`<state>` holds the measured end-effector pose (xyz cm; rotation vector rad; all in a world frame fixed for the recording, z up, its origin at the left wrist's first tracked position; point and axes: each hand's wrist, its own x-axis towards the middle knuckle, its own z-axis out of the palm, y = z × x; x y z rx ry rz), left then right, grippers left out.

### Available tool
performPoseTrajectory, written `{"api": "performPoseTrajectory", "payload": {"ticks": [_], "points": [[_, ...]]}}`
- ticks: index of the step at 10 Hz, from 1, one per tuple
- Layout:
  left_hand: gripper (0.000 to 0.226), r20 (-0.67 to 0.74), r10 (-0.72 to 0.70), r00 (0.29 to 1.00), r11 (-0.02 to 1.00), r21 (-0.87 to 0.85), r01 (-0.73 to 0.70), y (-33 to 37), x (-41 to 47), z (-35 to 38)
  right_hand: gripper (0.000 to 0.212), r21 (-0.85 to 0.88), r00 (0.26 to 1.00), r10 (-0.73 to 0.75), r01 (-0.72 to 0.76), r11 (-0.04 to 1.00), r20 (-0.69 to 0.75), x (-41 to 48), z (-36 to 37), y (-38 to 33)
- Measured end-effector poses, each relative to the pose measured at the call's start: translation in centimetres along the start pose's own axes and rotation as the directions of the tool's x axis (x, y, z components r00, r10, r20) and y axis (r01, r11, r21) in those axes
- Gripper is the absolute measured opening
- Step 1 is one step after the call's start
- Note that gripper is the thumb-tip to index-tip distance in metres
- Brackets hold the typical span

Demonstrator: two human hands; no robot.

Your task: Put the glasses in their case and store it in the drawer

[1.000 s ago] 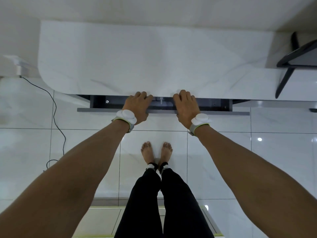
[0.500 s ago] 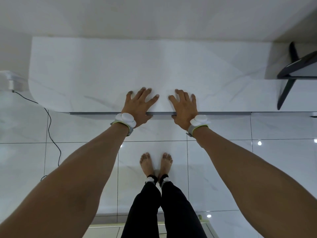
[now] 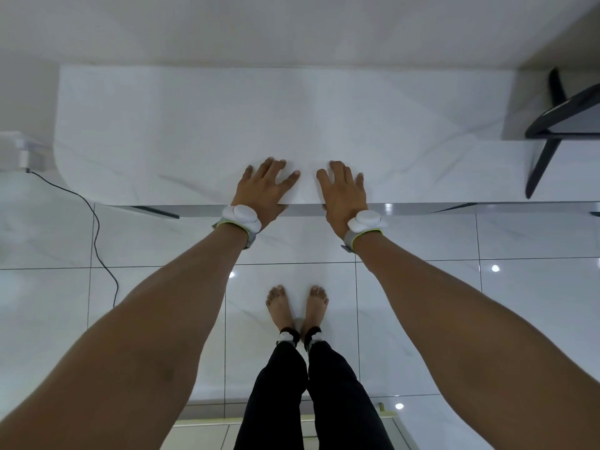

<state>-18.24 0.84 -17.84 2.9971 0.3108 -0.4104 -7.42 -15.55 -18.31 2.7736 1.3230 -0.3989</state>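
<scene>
Head view: left hand [image 3: 263, 190] and right hand [image 3: 343, 192] laid flat, fingers spread, nothing gripped, on white marble top [image 3: 194, 131], near edge. Drawer front [image 3: 305, 209] seen flush beneath. Glasses, case not visible. Risk judged: drawer not fully latched.

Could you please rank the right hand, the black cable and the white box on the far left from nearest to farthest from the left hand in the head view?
1. Right hand: just beside the left hand, flat on the white counter.
2. Black cable: on the floor, off to the left.
3. White box: at the far left edge, where the cable starts.
</scene>
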Motion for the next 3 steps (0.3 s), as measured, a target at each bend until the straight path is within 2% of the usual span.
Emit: {"api": "performPoseTrajectory", "payload": {"ticks": [2, 3], "points": [[0.074, 0.147, -0.070, 0.987, 0.985, -0.147, 0.092, 1.0, 0.0, -3.5, 0.074, 0.025, 0.987, 0.002, -0.006, 1.000, 0.162, 0.4, -3.5, -0.1], [0.064, 0.302, -0.113, 0.947, 0.929, -0.306, 0.209, 1.2, 0.1, -6.3, 0.063, 0.115, 0.944, -0.024, -0.015, 0.993, 0.330, 0.4, -6.5, -0.2]]}}
